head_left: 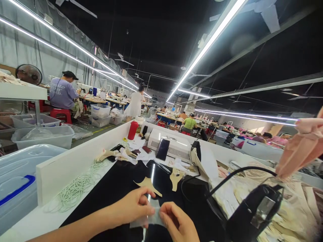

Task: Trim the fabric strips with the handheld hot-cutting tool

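Note:
A small, thin, translucent whitish piece (154, 219) spans the gap between my two hands over the black work surface (111, 191). My left hand (138, 205) is closed, pinching the piece between thumb and fingers. At its other side my right hand (178, 220) is also closed, thumb and fingertips pressed on its edge. What the piece is made of I cannot tell. Just beyond my left hand lies a curved beige cut piece (148, 186); a second beige piece (176, 179) rests to its right. Behind them is a pen-like tool (163, 167).
A phone (163, 149) leans against a white vented machine (169, 139). Pale green cord (75, 191) lies tangled along the left partition. At right stand a black device (254, 211) with a curved cable and piled beige fabric (290, 208). A red bottle (133, 130) stands behind. Other people work farther off.

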### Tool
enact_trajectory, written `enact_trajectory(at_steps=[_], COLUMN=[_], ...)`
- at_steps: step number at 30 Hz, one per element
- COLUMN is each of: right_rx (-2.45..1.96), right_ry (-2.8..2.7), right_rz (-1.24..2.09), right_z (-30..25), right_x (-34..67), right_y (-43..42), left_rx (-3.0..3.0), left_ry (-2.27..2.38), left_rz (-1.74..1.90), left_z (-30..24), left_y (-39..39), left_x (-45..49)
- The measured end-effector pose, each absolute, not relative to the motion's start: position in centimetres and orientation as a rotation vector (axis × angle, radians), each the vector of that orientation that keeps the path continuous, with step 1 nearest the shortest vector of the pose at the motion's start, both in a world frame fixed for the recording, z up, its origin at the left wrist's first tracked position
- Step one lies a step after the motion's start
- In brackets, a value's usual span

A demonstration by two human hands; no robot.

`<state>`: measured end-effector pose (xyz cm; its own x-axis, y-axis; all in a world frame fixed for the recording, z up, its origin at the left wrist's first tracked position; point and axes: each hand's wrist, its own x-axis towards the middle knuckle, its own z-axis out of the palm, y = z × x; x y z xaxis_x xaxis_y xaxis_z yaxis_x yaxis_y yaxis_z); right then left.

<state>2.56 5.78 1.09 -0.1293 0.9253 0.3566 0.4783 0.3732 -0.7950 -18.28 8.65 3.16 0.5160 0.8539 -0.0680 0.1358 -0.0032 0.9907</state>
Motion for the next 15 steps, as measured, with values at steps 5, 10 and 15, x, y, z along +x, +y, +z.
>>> enact_trajectory(at_steps=[5, 10, 15], right_rx=[-1.256, -1.305, -1.409], right_ry=[-1.749, -1.766, -1.822], right_rz=[0.588, 0.466, 0.339], right_z=[2.4, 2.4, 1.2], right_x=[1.5, 0.1, -0.6], right_y=[9.5, 12.9, 14.3], left_rx=[1.584, 1.921, 2.255], left_ry=[1.057, 1.256, 1.391], left_rz=[0.844, 0.929, 0.776], left_z=[3.2, 4.3, 3.9], left_y=[12.5, 15.7, 16.6], left_x=[-19.4, -20.4, -20.3])
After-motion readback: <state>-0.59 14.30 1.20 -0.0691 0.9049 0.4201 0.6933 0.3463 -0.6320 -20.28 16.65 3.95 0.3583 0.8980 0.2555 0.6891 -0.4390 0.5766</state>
